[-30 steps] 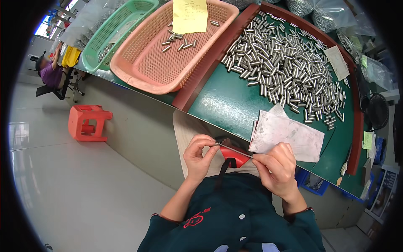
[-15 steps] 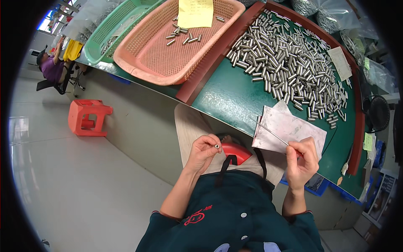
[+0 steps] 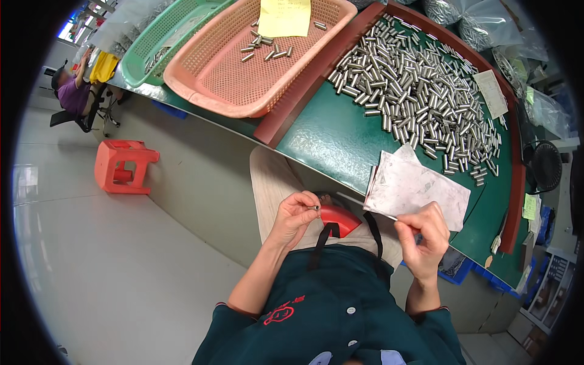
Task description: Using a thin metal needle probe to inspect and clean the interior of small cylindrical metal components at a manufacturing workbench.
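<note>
Right hand (image 3: 427,234), gripping a rod (image 3: 381,213), has neared the left hand (image 3: 293,218), which pinches 1 cylinder (image 3: 316,208); a yellow note (image 3: 284,18) bears writing.

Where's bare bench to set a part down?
Best: green bench patch between the dark red divider, steel cylinder pile and pale sheet. Smaller: right of that sheet, short of the right rail. Crowded: the pile, and just left of the right hand, where its rod juts.
</note>
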`<state>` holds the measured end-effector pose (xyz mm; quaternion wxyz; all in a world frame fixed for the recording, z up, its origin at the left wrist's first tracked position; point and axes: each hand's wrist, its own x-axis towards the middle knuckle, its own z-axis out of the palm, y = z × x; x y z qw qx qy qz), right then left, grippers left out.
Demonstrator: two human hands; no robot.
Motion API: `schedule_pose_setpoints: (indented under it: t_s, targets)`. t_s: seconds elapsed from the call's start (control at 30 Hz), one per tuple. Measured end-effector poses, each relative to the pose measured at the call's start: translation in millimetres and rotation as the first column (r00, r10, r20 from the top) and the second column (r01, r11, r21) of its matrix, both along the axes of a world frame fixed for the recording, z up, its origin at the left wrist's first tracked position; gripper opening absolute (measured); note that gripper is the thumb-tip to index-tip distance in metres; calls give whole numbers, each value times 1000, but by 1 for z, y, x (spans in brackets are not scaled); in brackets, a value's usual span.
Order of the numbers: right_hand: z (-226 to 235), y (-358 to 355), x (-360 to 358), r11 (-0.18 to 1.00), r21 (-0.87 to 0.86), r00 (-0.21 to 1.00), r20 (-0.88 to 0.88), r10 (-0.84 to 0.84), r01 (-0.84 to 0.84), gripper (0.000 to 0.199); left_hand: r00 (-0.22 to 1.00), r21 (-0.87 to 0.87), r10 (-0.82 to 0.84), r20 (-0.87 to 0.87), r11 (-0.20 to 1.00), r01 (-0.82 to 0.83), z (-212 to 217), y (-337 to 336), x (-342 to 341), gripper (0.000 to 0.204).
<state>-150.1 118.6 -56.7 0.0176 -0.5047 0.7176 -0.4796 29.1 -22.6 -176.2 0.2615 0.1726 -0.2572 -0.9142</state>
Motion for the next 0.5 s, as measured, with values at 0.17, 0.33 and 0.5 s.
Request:
schedule_pose_setpoints:
  t_s: [0.17,0.33,0.5]
  targets:
    - [0,-8,8,988,60,987,-66,147,-143,17,1000,-26,-8,20,1000,8,1,1,0,20]
    - [-1,-12,10,977,75,972,-110,209,-202,17,999,-48,0,42,999,2,3,1,-1,20]
    - [1,-13,11,970,103,964,-127,233,-221,17,998,-93,6,69,996,1,3,2,0,20]
